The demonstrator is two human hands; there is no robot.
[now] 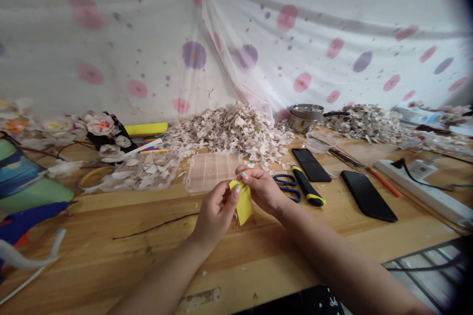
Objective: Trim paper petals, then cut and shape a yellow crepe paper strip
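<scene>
My left hand pinches a strip of yellow paper at its upper left side, thumb on top. My right hand has its thumb and forefinger closed on the strip's upper edge, which looks gathered there. The strip's lower end hangs free above the wooden table. A thin dark twig lies on the table to the left and runs toward my left hand. Just right of my right hand are dark blue-handled scissors and a black-and-yellow cutter.
Behind the hands stand a clear compartment box and a heap of pale dried petals. Two black phones and a white power strip lie right. A blue glue gun and petal flowers are left.
</scene>
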